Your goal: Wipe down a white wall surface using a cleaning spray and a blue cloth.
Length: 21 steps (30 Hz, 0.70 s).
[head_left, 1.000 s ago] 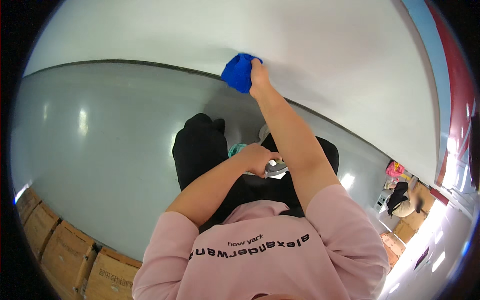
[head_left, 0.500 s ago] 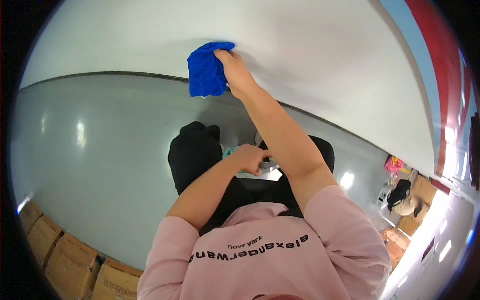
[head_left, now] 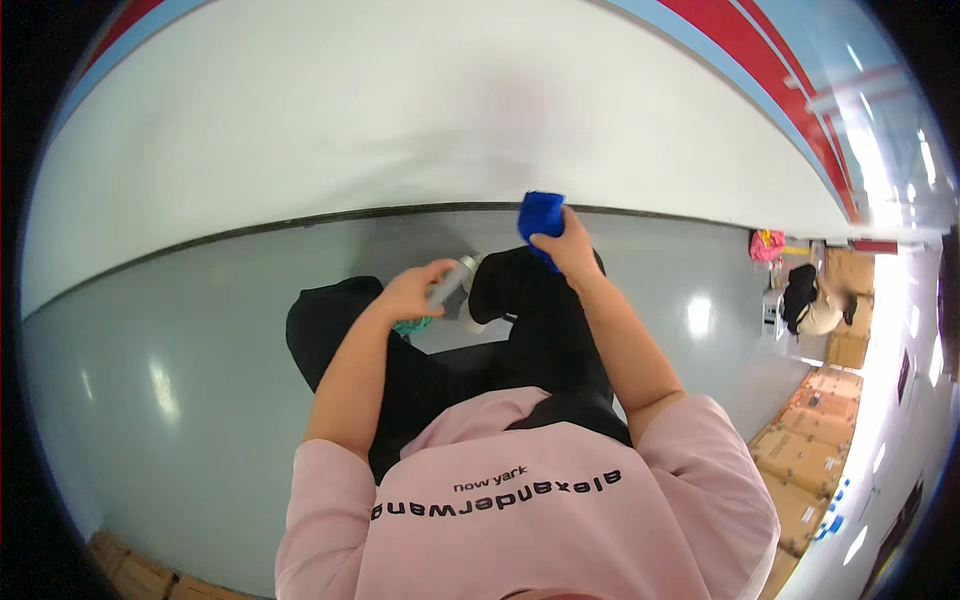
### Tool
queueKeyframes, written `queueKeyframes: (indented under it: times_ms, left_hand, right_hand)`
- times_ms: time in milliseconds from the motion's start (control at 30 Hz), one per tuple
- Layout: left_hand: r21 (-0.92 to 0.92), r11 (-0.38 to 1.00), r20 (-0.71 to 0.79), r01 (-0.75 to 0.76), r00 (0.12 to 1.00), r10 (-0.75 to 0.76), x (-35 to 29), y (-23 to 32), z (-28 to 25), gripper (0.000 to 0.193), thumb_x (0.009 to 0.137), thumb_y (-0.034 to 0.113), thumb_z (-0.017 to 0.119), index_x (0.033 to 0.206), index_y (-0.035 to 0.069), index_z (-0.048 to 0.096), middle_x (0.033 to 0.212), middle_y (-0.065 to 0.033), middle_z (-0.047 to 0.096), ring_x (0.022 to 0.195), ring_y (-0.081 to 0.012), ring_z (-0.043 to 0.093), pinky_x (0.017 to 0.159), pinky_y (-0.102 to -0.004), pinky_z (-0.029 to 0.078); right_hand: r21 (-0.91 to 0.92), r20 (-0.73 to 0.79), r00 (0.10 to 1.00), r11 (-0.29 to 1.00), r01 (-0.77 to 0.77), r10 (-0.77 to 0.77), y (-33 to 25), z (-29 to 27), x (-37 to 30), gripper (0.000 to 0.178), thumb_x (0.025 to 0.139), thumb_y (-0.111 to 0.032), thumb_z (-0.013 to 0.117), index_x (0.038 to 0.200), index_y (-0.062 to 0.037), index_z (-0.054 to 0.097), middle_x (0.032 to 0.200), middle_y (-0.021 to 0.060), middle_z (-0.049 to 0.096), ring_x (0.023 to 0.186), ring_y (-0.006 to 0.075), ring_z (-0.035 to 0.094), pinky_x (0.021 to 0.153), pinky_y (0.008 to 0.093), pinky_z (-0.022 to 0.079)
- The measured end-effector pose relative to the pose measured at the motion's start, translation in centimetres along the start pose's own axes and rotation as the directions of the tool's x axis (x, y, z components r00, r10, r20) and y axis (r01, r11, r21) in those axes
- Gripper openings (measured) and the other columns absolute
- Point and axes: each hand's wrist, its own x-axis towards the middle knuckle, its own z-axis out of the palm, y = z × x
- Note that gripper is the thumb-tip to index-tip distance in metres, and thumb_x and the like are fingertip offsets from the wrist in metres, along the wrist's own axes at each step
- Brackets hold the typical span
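In my right hand (head_left: 570, 248) is a blue cloth (head_left: 541, 214), bunched in the fingers above my right knee. The cloth's far end overlaps the dark strip at the foot of the white wall (head_left: 300, 110). My left hand (head_left: 410, 292) is wrapped round a slim pale-grey can (head_left: 453, 283), held tilted between my knees. Below that hand shows a bit of something green (head_left: 412, 326), mostly hidden by the hand and leg. A whitish thing beside the can is too covered to name.
Grey shiny floor (head_left: 230, 330) runs along the wall, which carries red and blue stripes (head_left: 800, 110) higher up. To the right, another person (head_left: 822, 308) is low down near a pink bundle (head_left: 767, 245) and stacked cardboard boxes (head_left: 810, 420). More boxes (head_left: 130, 572) stand at lower left.
My right hand has drawn the blue cloth back from the wall, nearer me and to the right. My left hand has moved left and forward, and the pale can now shows in it.
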Motion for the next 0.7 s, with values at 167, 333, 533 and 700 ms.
queueKeyframes:
  times_ms: [167, 333, 533, 700]
  left_hand:
    - [-0.757, 0.590, -0.263, -0.281, 0.958, 0.119, -2.3, 2.1, -0.6, 0.070, 0.056, 0.009, 0.064, 0.122, 0.011, 0.041, 0.103, -0.0019, 0.052, 0.085, -0.0151, 0.054, 0.071, -0.0293, 0.044]
    - [-0.605, 0.753, -0.212, -0.259, 0.964, 0.161, -4.4, 3.2, 2.6, 0.070, 0.057, 0.008, 0.064, 0.122, 0.009, 0.040, 0.107, -0.0068, 0.049, 0.087, -0.0164, 0.054, 0.075, -0.0295, 0.044]
    - [-0.781, 0.474, -0.515, -0.406, 0.849, -0.119, -6.8, 1.3, 1.3, 0.073, 0.055, 0.008, 0.066, 0.122, 0.009, 0.038, 0.097, -0.0083, 0.053, 0.084, -0.0201, 0.056, 0.075, -0.0329, 0.048]
    - [-0.835, 0.379, -0.477, -0.400, 0.869, -0.133, -7.7, 1.8, 1.1, 0.072, 0.057, 0.007, 0.064, 0.123, 0.010, 0.038, 0.096, -0.0083, 0.053, 0.087, -0.0217, 0.055, 0.076, -0.0343, 0.048]
  right_hand:
    - [-0.221, 0.172, 0.973, 0.957, 0.189, -0.153, 3.2, 2.4, -3.4, 0.066, 0.059, -0.023, 0.070, 0.116, 0.0005, 0.046, 0.102, 0.0229, 0.057, 0.095, 0.0319, 0.057, 0.083, 0.0361, 0.045]
    - [-0.114, 0.320, 0.915, 0.948, 0.296, -0.247, 0.1, 6.8, -7.0, 0.065, 0.059, -0.022, 0.067, 0.116, -0.0008, 0.045, 0.099, 0.0238, 0.057, 0.093, 0.0350, 0.056, 0.081, 0.0377, 0.045]
    - [0.098, 0.512, 0.835, 0.979, 0.178, -0.203, 1.9, 7.6, -5.8, 0.065, 0.062, -0.030, 0.072, 0.115, -0.0004, 0.049, 0.105, 0.0180, 0.057, 0.093, 0.0268, 0.056, 0.083, 0.0335, 0.042]
    - [0.503, 0.567, 0.798, 0.853, -0.138, -0.205, 2.6, 8.5, -7.1, 0.037, 0.072, -0.024, 0.066, 0.100, -0.0007, 0.059, 0.090, 0.0088, 0.060, 0.085, 0.0188, 0.055, 0.077, 0.0294, 0.042]
